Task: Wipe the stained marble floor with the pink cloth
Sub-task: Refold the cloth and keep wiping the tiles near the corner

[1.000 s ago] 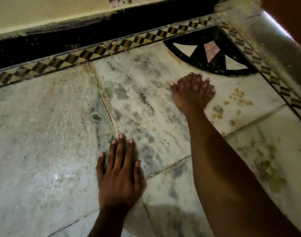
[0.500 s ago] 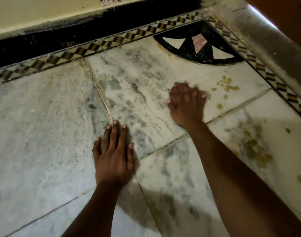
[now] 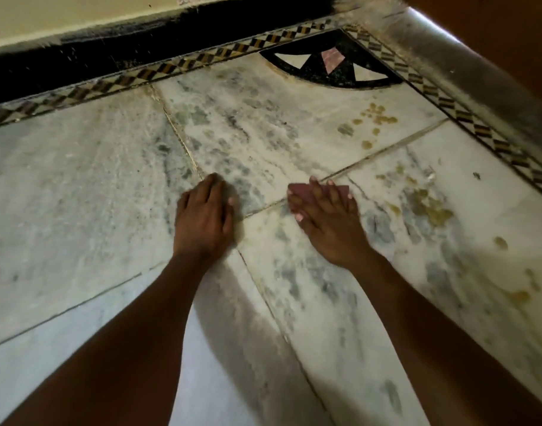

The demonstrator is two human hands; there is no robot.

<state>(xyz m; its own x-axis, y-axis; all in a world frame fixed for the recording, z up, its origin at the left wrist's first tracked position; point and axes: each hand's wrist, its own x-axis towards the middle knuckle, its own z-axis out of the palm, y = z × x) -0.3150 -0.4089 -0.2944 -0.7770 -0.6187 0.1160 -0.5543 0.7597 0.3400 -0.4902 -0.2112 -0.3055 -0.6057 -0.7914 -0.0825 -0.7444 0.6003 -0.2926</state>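
Observation:
My right hand (image 3: 328,219) lies flat on the white marble floor (image 3: 263,124) with its fingers straight, pressing down the pink cloth (image 3: 302,191). Only small edges of the cloth show past the fingertips; the hand hides the rest of it. My left hand (image 3: 205,213) rests palm down on the floor a short way to the left, beside a tile joint, its fingertips blurred. Yellow-brown stains (image 3: 377,116) dot the tile beyond the right hand, and a larger patch of stains (image 3: 426,204) lies to its right.
A chequered inlay border (image 3: 177,64) runs along the far edge under a black skirting (image 3: 109,56) and wall. A black quarter-circle inlay (image 3: 331,67) fills the far corner. A raised grey stone ledge (image 3: 466,72) bounds the right side. Grey mottling covers the tiles.
My right hand has drawn the cloth back toward me, from near the corner inlay down to the tile joint. My left hand has stayed on the floor as the view shifted back.

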